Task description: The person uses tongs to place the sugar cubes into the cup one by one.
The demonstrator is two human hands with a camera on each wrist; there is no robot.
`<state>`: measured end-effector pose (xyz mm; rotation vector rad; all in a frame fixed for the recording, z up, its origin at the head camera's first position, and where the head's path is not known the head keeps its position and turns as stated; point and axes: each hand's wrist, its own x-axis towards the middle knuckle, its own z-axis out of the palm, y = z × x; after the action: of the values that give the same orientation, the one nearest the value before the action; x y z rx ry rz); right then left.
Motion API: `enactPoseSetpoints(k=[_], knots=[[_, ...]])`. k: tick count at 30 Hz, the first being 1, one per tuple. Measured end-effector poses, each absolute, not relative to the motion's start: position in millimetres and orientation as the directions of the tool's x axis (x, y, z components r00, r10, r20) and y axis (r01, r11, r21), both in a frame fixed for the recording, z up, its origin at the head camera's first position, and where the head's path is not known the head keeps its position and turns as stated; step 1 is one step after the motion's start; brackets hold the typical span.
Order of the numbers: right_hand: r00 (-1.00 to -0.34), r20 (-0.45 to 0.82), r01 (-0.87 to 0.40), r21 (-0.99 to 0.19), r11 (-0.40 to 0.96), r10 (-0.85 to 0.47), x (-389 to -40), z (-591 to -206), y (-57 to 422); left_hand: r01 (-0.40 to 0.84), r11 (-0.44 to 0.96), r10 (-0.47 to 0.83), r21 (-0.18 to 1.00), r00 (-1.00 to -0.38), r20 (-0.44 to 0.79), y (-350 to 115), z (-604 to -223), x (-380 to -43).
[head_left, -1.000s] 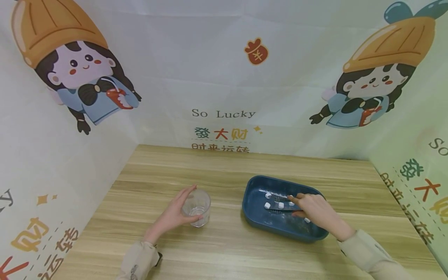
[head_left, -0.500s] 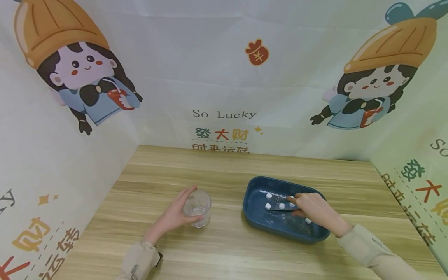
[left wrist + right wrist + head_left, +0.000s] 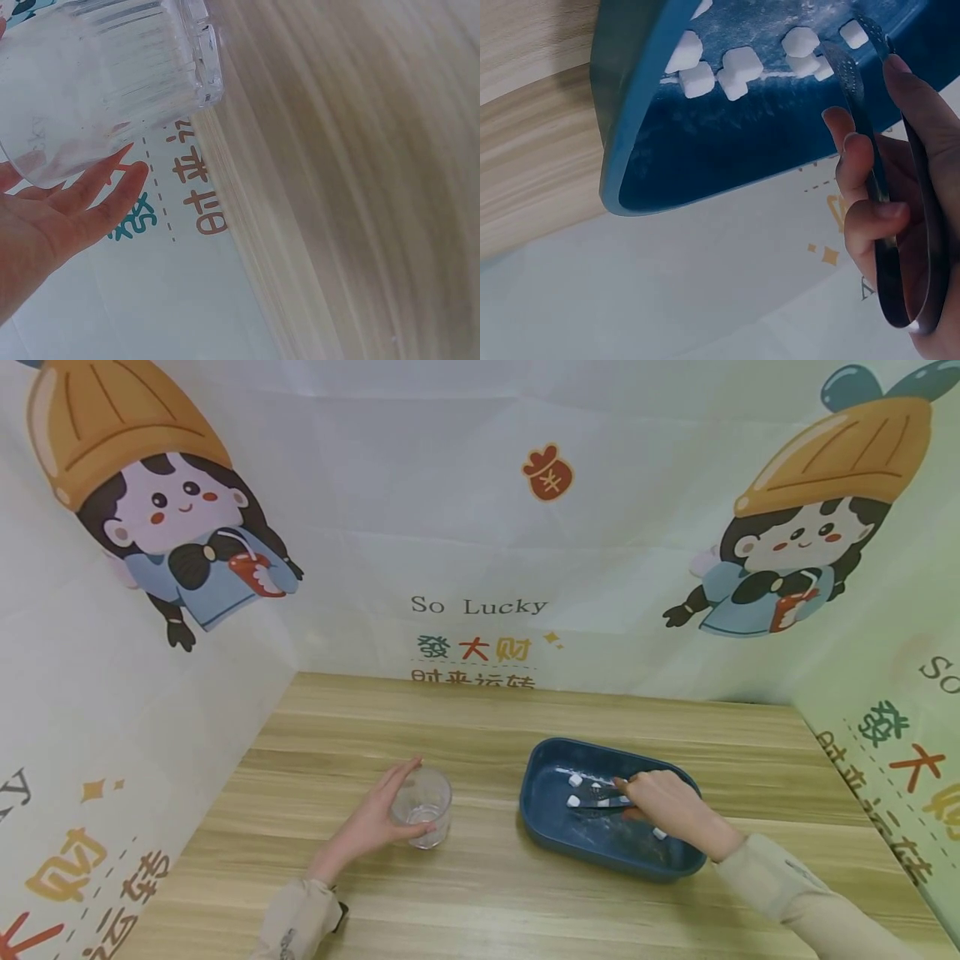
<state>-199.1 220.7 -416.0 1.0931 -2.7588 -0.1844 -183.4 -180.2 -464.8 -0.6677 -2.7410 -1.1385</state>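
While the left hand [image 3: 372, 815] grips the upright clear glass [image 3: 423, 797] on the wooden table [image 3: 480, 902], the right hand [image 3: 670, 802] holds metal tongs [image 3: 889, 281], their 2 tips [image 3: 846, 71] parted among white cubes [image 3: 742, 64] inside the blue tray [image 3: 543, 837] right of the glass.

Forward-down head view, close wrist views, tabletop [image 3: 495, 902] in all

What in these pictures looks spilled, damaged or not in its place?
One small thing: in the blue tray, pale streaks mark the bottom beside the white cubes, like spilled powder or crumbs, though some may be reflections. Otherwise nothing stands out; the drinking glass stands upright, with no visible crack.
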Motion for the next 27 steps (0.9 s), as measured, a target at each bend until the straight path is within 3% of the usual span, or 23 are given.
enactPoseSetpoints(k=[16, 27], knots=[[-0.752, 0.125, -0.632, 0.139, 0.762, -0.647, -201.4, -416.9, 219.1, 0.434, 0.624, 0.359, 0.650, -0.898, 0.256, -181.1, -465.6, -184.0], [-0.740, 0.145, -0.641, 0.142, 0.754, -0.656, -203.2, -421.2, 222.1, 0.434, 0.628, 0.357, 0.646, -0.898, 0.257, -181.4, -468.6, -184.9]])
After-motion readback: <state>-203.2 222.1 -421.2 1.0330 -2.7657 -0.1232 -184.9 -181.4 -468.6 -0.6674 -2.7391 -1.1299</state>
